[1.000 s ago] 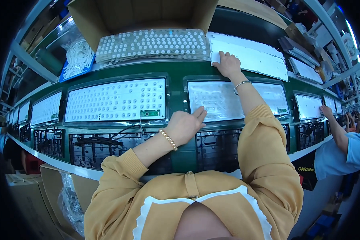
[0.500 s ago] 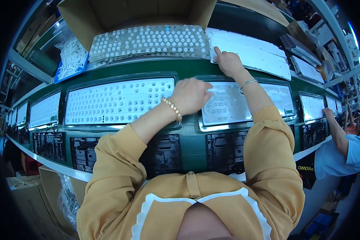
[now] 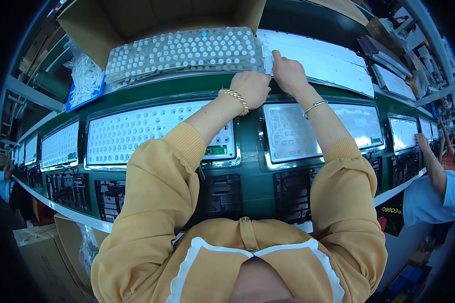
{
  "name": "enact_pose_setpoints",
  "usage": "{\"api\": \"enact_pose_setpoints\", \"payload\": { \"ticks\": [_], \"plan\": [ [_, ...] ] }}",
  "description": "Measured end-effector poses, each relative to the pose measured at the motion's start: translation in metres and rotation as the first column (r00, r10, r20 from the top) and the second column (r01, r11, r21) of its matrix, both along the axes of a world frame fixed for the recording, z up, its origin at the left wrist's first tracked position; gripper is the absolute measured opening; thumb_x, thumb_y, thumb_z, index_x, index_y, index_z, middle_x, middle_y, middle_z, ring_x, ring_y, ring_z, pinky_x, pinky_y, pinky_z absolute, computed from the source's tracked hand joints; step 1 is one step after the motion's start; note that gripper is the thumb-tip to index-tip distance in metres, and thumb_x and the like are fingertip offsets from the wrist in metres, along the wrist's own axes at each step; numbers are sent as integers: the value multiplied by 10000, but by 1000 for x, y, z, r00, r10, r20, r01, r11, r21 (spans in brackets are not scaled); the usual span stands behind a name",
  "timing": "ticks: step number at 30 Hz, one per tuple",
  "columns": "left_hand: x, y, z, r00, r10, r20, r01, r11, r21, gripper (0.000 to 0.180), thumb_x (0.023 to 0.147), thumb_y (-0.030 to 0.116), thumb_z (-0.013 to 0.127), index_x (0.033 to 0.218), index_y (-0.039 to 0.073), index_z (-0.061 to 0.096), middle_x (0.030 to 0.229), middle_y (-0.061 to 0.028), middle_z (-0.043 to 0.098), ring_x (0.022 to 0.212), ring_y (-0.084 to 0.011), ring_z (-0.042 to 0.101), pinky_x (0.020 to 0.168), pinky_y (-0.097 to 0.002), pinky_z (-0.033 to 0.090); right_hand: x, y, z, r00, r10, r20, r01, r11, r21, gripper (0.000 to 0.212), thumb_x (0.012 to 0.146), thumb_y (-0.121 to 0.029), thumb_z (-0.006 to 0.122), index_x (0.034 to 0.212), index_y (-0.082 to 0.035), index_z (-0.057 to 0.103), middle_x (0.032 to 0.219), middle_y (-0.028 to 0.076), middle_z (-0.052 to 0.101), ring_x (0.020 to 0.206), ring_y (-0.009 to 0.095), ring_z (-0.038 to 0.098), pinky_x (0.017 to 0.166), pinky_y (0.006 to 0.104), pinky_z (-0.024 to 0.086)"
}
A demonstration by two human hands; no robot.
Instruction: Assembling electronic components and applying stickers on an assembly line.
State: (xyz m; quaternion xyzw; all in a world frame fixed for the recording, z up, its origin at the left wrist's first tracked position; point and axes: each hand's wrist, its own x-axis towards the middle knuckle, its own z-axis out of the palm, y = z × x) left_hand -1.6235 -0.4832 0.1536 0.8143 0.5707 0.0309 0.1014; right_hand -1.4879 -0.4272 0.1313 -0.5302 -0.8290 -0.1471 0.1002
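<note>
My right hand (image 3: 289,73) is at the left end of a stack of flat white plates (image 3: 318,60). One finger stretches over the plate edge and the others curl, apparently gripping that edge. My left hand (image 3: 252,90) is just left of it, fingers curled with tips nearly meeting the right hand. What those fingers hold, if anything, is hidden. Behind the left hand lie stacked translucent sheets with raised white domes (image 3: 182,53). Below the hands are two keyboard-shaped panels: a white one with rows of round domes (image 3: 131,134) and one under a milky sheet (image 3: 293,134).
A cardboard box (image 3: 91,30) stands open behind the dome sheets. Left of it is a blue tray (image 3: 86,98) of white plastic parts. Black keyboard frames (image 3: 220,197) line the near side of the green bench. A co-worker in light blue (image 3: 435,197) works at the right.
My left hand has moved up and away from the milky panel toward the white plates. My right hand stays at the plate edge. The view has shifted slightly.
</note>
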Motion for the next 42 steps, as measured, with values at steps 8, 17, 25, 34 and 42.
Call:
{"api": "enact_pose_setpoints", "payload": {
  "ticks": [8,17,25,34,42],
  "plan": [
    [11,26,-20,989,-66,-134,82,989,121,412,879,188,531,1285,127,495,1192,-48,590,817,-268,648,744,-362,509,7,1,21,965,-56,-255,46,998,-42,261,835,-76,506,1093,-35,499,723,189,650,620,343,641,585,403,506],
    [21,34,-21,955,-94,-282,155,967,201,409,889,200,526,1291,131,492,1201,-61,570,766,-203,647,670,-291,510,76,18,144,279,252,-927,649,662,375,166,919,-142,438,1036,-56,518,948,124,564,943,238,559,813,325,455],
    [-4,28,-13,939,-59,-338,146,960,237,437,864,144,539,1294,113,470,1179,-103,563,640,-195,621,600,-281,510,65,-67,186,910,408,-68,-313,787,532,217,945,-162,456,1062,-110,631,692,3,592,497,100,450,512,230,377],
    [-110,5,-3,942,205,-265,-27,835,549,303,767,96,587,1059,27,549,996,-122,622,558,-222,613,527,-311,493,71,-97,25,999,50,-14,-50,999,13,119,886,-164,534,920,-78,609,631,43,561,499,186,512,535,251,423],
    [-169,-37,122,939,305,-157,-90,660,746,128,830,27,524,943,36,583,760,-95,646,587,-189,612,530,-296,469,5,-128,27,797,-42,-602,-15,996,-89,184,832,-177,629,974,-60,621,921,66,622,820,154,571,745,256,449]
  ]
}}
